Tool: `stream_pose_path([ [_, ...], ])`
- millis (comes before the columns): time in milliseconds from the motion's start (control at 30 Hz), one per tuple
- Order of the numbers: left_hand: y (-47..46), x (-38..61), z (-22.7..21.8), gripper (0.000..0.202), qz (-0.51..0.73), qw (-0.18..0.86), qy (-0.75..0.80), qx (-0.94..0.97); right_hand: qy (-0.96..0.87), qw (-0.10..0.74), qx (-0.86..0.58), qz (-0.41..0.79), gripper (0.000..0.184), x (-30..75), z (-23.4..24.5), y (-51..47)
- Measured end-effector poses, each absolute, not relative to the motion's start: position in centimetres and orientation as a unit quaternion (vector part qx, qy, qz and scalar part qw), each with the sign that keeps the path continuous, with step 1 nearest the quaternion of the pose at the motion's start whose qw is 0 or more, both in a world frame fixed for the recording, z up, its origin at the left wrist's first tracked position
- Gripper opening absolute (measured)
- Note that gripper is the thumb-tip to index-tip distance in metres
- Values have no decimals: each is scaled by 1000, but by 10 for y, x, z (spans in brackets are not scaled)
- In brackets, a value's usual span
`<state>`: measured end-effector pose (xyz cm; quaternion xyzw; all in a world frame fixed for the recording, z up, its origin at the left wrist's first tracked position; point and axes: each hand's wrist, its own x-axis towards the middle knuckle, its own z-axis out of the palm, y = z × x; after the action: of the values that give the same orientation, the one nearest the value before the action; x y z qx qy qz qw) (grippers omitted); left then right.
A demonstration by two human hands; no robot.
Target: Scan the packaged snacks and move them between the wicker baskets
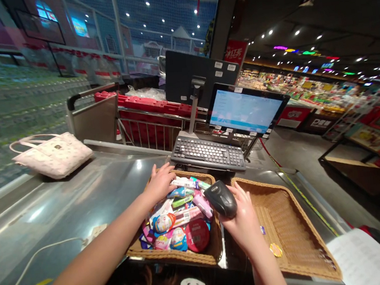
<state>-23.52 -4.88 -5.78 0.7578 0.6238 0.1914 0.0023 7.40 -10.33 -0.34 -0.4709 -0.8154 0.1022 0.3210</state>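
My right hand (243, 221) grips a black handheld barcode scanner (221, 198) between two wicker baskets. My left hand (160, 182) reaches into the left wicker basket (189, 254), fingers curled over a white tube-like packet (186, 183) at its far edge. That basket is full of small colourful goods: several packets, egg-shaped sweets (164, 222) and a round red tin (197, 235). The right wicker basket (288, 222) holds only a small yellow item (275, 250) and a tiny one near its left wall.
A keyboard (208, 153) and a till screen (245, 111) stand behind the baskets on the steel counter (80, 200). A pale pink handbag (54, 154) lies far left. Red shopping carts (149, 115) wait behind. White paper (368, 259) sits bottom right; a white cable (35, 260) runs left.
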Motion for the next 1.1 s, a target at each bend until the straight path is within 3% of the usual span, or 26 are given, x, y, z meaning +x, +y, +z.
stream_pose_path([
  [200,-49,-218,-39,21,185,16,623,760,-809,340,-467,105,47,82,-6,-105],
  [433,-31,-145,-19,23,205,10,521,829,-779,342,-520,77,50,121,-4,-117],
  [800,9,14,-38,26,156,53,315,935,-689,381,-616,-31,51,225,-1,-133],
  [1100,53,112,-77,29,57,70,128,988,-670,381,-637,-22,53,281,-5,-133],
])
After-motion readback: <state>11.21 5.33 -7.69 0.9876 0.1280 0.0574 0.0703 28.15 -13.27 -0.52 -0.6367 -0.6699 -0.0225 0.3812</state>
